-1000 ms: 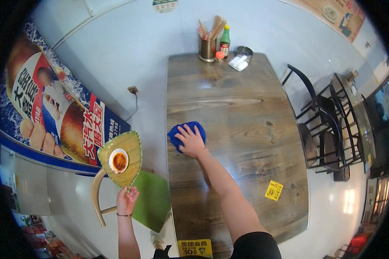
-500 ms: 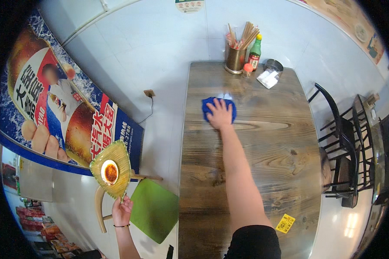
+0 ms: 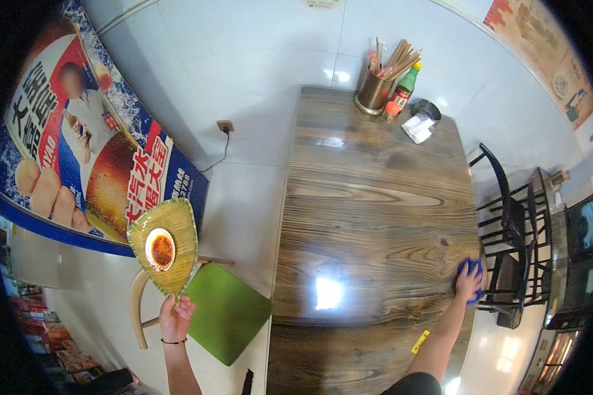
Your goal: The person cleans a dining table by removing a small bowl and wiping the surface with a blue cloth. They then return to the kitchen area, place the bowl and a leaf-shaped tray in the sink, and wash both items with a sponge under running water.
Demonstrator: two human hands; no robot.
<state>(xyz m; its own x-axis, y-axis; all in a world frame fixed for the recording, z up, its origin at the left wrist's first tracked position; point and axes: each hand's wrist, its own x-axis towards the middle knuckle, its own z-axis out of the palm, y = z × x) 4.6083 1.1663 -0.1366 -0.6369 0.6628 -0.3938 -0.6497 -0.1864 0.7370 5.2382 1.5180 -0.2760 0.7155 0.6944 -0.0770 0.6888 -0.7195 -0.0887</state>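
Observation:
My left hand (image 3: 176, 318) is closed on one corner of a woven, three-cornered tray (image 3: 183, 227), held out to the left of the table. On that tray rests a small white dish (image 3: 157, 236) with a red-brown sauce or residue in it. My right hand (image 3: 468, 282) presses a blue cloth (image 3: 472, 294) at the right edge of the wooden table (image 3: 356, 257). A yellow card (image 3: 420, 342) lies on the tabletop, partly covered by my right forearm.
At the table's far end stand a metal holder (image 3: 373, 92) with chopsticks, a green bottle (image 3: 406, 85), a red-capped jar (image 3: 392, 110) and a dark round container (image 3: 426, 110) with white napkins (image 3: 417, 128). A green-seated chair (image 3: 227, 316) is left; black chairs (image 3: 507, 217) stand right.
My right hand has swept the blue cloth from the far left part of the table to its near right edge. The tray stays in my left hand, and the view has shifted slightly.

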